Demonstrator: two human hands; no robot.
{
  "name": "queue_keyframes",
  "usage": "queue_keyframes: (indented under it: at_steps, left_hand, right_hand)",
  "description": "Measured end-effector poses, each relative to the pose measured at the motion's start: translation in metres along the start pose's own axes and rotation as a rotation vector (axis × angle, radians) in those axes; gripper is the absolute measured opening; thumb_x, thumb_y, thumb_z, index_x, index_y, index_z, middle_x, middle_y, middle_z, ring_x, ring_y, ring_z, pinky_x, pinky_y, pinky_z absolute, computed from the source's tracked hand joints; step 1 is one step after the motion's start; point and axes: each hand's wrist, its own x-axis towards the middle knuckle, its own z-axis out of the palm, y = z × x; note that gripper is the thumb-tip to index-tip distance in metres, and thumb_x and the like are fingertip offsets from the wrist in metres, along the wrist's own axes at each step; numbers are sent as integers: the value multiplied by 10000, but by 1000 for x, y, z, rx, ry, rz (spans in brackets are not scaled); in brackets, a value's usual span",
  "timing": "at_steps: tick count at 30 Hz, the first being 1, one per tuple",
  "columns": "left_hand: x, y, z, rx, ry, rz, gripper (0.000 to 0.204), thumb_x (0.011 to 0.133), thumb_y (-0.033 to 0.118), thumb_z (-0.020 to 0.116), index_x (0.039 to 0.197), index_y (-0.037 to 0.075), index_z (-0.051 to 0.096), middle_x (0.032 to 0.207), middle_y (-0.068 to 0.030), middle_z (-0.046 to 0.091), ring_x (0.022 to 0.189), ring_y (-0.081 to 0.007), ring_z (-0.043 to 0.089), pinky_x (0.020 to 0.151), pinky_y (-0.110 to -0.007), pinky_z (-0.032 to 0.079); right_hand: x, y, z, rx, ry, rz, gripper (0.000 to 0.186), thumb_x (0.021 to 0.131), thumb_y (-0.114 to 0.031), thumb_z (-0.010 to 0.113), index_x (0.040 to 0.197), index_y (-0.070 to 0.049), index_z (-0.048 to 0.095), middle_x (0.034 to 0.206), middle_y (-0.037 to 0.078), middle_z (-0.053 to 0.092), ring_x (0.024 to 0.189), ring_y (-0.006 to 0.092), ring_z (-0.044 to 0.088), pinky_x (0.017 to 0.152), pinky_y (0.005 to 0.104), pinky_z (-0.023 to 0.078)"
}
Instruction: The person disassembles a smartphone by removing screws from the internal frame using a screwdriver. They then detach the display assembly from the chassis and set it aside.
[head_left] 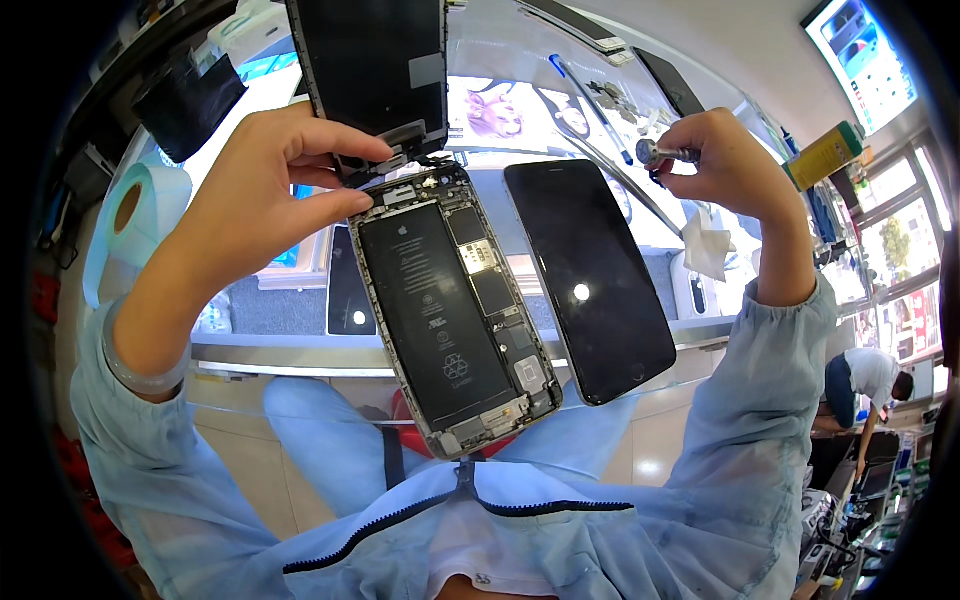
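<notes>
An opened smartphone body (440, 310) lies in front of me, its black battery and circuit board exposed. Its lifted screen (375, 65) stands up at the far end, joined near the top edge. My left hand (270, 180) pinches that joint, fingers on the screen's lower edge and thumb on the body's top corner. To the right, a second phone (595, 285) lies with its dark glass face up. Farther right my right hand (725, 165) is raised, its fingers closed round a small silver tool (650, 153) with a round end, which looks like a screwdriver.
A lit glass counter (270, 345) carries a blue pen (590, 105), tweezers (635, 190) and another dark phone (668, 82). A tape roll (135, 215) stands left, a crumpled white tissue (707, 245) right. Beyond it is a yellow-green bottle (825, 155). Another person (865, 385) bends down at far right.
</notes>
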Motion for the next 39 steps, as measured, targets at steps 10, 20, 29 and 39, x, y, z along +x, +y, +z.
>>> queue_keyframes:
  at_steps: [10,20,29,39]
  left_hand:
    - [1,-2,2,-47,-8,12,355,728,-17,739,1078,8,691,965,-87,637,862,-151,649,823,-258,542]
    - [4,-7,-1,-8,-68,90,360,736,-10,733,1091,33,694,1029,-99,646,899,-166,645,855,-283,545]
    - [4,-13,-3,77,-86,220,320,750,6,740,1068,31,705,1040,-120,666,922,-206,660,808,-296,532]
    - [3,-8,-1,236,-39,352,302,724,45,761,1025,48,728,974,-132,692,843,-254,649,742,-315,494]
  right_hand:
    - [-8,-4,-6,13,92,39,191,700,-38,735,869,33,682,800,149,690,712,248,654,681,306,515]
    - [-9,-60,5,139,373,-280,246,642,72,688,849,-37,612,768,62,622,637,151,597,564,270,454]
    - [4,-84,23,125,598,-288,379,723,-70,783,1085,-100,673,918,13,704,480,68,406,453,228,327]
    - [44,-116,16,737,785,-508,647,808,-13,723,1330,-58,344,1109,138,587,687,81,576,562,198,439]
